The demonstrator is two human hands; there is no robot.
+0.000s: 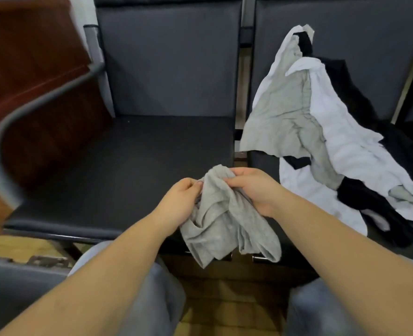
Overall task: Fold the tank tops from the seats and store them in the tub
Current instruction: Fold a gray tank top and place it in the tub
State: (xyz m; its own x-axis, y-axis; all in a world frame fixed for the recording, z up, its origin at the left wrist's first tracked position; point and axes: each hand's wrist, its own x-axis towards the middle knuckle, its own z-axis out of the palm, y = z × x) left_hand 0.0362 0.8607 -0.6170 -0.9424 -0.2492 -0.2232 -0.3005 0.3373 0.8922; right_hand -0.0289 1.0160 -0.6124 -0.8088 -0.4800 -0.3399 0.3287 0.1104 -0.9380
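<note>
Grey tank top (bunched, shape unclear) between hands

Both hands, L & R, grip bunched grey tank top; pile on R seat.

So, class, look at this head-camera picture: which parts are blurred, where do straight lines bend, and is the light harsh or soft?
Head view: the metal armrest at the left edge is smeared with blur, while both hands, left and right, and the grey tank top look fairly sharp; the wide lens bows the seat edges near the frame's borders; the light is soft and even, without strong glare or hard shadows.
</note>
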